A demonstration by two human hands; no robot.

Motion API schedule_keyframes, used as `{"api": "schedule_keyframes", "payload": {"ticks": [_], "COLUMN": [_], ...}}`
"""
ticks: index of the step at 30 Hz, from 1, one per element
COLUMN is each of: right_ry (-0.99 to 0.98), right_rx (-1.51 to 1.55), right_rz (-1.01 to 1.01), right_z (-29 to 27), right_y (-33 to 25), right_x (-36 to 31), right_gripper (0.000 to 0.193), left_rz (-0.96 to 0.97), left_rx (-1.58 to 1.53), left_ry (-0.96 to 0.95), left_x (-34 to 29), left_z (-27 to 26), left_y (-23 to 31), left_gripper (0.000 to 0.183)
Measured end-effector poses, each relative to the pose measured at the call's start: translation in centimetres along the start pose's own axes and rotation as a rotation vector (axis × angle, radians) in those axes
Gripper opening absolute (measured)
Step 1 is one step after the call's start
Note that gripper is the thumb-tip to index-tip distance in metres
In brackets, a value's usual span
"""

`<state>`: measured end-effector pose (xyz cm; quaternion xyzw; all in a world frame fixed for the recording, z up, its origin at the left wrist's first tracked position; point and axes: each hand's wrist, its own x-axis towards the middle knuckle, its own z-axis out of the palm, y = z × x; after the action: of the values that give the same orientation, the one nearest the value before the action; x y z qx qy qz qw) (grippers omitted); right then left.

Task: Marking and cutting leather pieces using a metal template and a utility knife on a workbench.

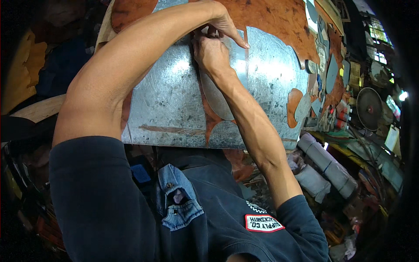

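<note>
Two bare hands are working above at least two large silvery-grey metal sheets (172, 96) and one narrow, rounded grey piece (216, 98). The right hand (211, 53) is curling its fingers together; the left hand (224, 22) is extending one digit near a sheet's edge. I cannot tell what either is gripping. Mottled reddish-brown leather (279, 13) is lying beneath; rightward, two pale wrapped rolls (329, 166) and one round dark fan (369, 109) are showing.

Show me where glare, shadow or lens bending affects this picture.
Head view: glare whitens patches of the left grey sheet and right grey sheet; head view: the window at upper right is overbright; head view: shadow darkens the space between the left hand and right hand; head view: curved black border, typical of fisheye.
</note>
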<state>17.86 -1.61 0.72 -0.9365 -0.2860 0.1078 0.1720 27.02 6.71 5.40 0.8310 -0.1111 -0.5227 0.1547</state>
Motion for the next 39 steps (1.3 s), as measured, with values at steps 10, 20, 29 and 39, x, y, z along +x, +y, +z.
{"api": "schedule_keyframes", "payload": {"ticks": [10,20,29,39], "right_ry": [0.074,0.117,0.05,0.042], "right_rx": [0.051,0.103,0.182,0.179], "right_rz": [0.021,-0.02,0.119,0.137], "right_z": [1.4,0.9,-1.2,-0.7], "right_y": [0.7,0.7,-1.5,-1.0], "right_x": [-0.1,-2.4,-9.5,-13.9], "right_gripper": [0.027,0.023,0.026,0.027], "left_rz": [-0.03,-0.044,0.108,0.096], "left_rx": [-0.004,0.001,0.08,0.21], "left_ry": [0.032,0.062,0.258,0.749], "left_x": [-0.7,-2.2,-0.8,-1.9], "left_z": [0.1,1.2,4.3,13.2], "left_y": [-0.1,-0.2,-2.8,-3.4], "left_gripper": [0.117,0.116,0.071,0.055]}}
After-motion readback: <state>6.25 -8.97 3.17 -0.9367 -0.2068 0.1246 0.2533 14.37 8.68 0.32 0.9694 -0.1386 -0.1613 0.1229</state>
